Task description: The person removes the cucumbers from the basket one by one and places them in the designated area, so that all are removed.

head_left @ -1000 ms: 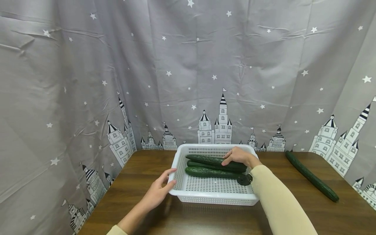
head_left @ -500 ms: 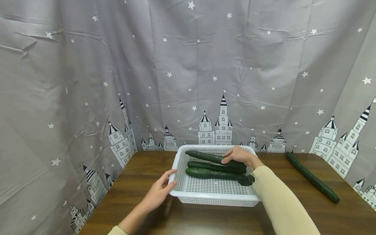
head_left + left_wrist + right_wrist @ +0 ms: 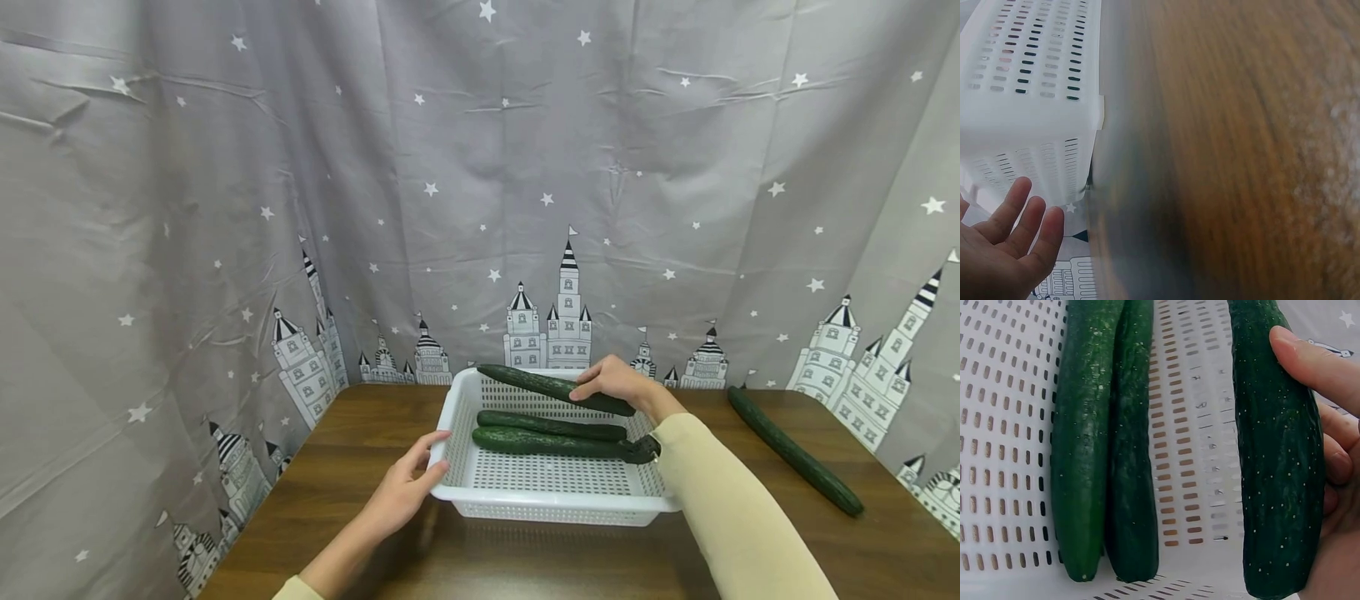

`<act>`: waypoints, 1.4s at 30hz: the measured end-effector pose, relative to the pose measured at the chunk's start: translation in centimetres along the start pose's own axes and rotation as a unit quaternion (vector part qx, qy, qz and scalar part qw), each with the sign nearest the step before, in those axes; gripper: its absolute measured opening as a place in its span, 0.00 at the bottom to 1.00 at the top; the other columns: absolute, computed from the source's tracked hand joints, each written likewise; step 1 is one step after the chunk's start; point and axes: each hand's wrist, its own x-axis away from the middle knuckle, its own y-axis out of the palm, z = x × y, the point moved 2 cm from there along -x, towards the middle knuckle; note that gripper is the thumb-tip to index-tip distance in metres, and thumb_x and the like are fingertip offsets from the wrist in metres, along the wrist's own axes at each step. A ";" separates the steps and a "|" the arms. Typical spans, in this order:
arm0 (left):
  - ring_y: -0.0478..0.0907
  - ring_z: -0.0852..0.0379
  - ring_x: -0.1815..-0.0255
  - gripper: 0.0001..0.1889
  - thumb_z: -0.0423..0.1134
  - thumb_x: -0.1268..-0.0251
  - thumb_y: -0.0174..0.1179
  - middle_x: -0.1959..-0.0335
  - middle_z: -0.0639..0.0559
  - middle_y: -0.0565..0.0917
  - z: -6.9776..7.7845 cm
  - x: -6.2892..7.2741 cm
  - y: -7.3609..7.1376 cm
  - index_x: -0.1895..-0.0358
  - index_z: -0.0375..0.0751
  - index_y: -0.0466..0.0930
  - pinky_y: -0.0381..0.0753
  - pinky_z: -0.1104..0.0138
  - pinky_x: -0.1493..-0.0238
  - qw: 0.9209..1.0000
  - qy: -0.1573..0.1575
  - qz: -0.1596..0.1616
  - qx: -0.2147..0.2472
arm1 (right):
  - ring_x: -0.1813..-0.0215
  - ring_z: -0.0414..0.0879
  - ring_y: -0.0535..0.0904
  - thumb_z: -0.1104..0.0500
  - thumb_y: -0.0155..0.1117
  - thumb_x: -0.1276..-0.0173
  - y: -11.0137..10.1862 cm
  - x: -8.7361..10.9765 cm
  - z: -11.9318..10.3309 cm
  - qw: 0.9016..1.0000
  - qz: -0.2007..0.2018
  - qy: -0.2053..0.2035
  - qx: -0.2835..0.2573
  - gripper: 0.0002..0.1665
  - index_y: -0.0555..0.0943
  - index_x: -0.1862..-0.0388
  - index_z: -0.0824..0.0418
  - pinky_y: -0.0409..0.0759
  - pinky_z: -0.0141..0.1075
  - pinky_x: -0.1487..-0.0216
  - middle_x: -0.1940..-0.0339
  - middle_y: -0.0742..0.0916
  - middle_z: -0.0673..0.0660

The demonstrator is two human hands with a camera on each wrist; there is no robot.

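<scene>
My right hand [image 3: 621,382] grips a dark green cucumber [image 3: 528,382], lifted above the back part of a white perforated plastic basket [image 3: 555,500]. In the right wrist view, thumb and fingers lie on opposite sides of this cucumber [image 3: 1279,456]. Two more cucumbers lie side by side on the basket floor, a darker one [image 3: 551,425] behind a lighter one [image 3: 517,442]. Loosely extended, my left hand [image 3: 401,492] touches the basket's left rim. The left wrist view has its fingers [image 3: 1044,244] beside the outer basket wall [image 3: 1029,106].
Another cucumber [image 3: 795,450] lies slantwise on the brown wooden table [image 3: 360,425], right of the basket. Behind the table hangs a grey curtain [image 3: 465,208] printed with stars and castles.
The right hand has raised the rear cucumber from among the others to about the height of the basket's back rim. The left hand has stayed at the left rim.
</scene>
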 end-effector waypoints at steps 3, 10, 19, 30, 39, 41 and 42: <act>0.79 0.51 0.50 0.23 0.44 0.26 0.59 0.54 0.44 0.85 0.0 0.0 0.0 0.30 0.53 0.70 0.77 0.61 0.54 1.000 0.001 -0.003 0.001 | 0.24 0.66 0.63 0.50 0.78 0.42 -0.5 0.1 -0.3 1.000 0.007 0.002 -0.004 0.30 0.85 0.45 0.65 0.64 0.59 0.28 0.32 0.79 0.66; 0.80 0.51 0.50 0.24 0.43 0.26 0.59 0.54 0.44 0.85 -0.1 -0.2 -0.1 0.30 0.52 0.70 0.77 0.61 0.54 1.000 0.004 -0.005 0.001 | 0.23 0.66 0.61 0.48 0.77 0.40 -1.9 0.4 -1.1 1.000 0.017 -0.001 0.003 0.33 0.83 0.41 0.65 0.62 0.60 0.28 0.29 0.76 0.68; 0.80 0.51 0.50 0.23 0.43 0.26 0.59 0.54 0.44 0.85 -0.1 -0.3 -0.2 0.30 0.53 0.70 0.77 0.60 0.53 1.000 0.001 -0.006 0.000 | 0.24 0.66 0.63 0.49 0.76 0.39 -3.6 0.9 -2.1 0.999 0.035 -0.009 0.019 0.33 0.82 0.39 0.66 0.64 0.58 0.28 0.32 0.78 0.69; 0.80 0.52 0.50 0.23 0.42 0.26 0.59 0.56 0.46 0.85 -0.2 -0.2 -0.4 0.31 0.53 0.71 0.77 0.60 0.52 1.000 0.007 0.000 -0.004 | 0.50 0.54 0.86 0.50 0.75 0.38 -5.9 2.0 -1.2 0.998 0.059 0.002 0.011 0.34 0.81 0.38 0.67 0.84 0.43 0.53 0.38 0.82 0.70; 0.80 0.52 0.50 0.24 0.44 0.26 0.59 0.54 0.46 0.86 -0.3 -0.2 -0.3 0.30 0.54 0.70 0.77 0.59 0.51 1.000 0.005 -0.001 -0.005 | 0.30 0.67 0.69 0.44 0.75 0.38 -7.7 3.5 0.0 0.997 0.072 0.023 0.024 0.40 0.77 0.34 0.67 0.78 0.52 0.39 0.28 0.72 0.73; 0.80 0.51 0.49 0.24 0.44 0.27 0.60 0.54 0.45 0.86 -0.3 -0.1 -0.3 0.30 0.54 0.70 0.77 0.59 0.51 1.000 0.005 -0.001 -0.004 | 0.27 0.70 0.64 0.44 0.74 0.38 -8.1 4.0 0.3 0.997 0.074 0.030 0.024 0.41 0.76 0.33 0.67 0.73 0.56 0.35 0.26 0.69 0.74; 0.80 0.51 0.49 0.24 0.45 0.27 0.60 0.54 0.45 0.86 -0.4 -0.1 -0.3 0.30 0.53 0.70 0.77 0.59 0.51 1.000 0.005 -0.001 -0.004 | 0.26 0.71 0.61 0.43 0.74 0.37 -8.3 4.3 0.4 0.996 0.075 0.033 0.028 0.42 0.76 0.33 0.68 0.70 0.58 0.33 0.26 0.68 0.74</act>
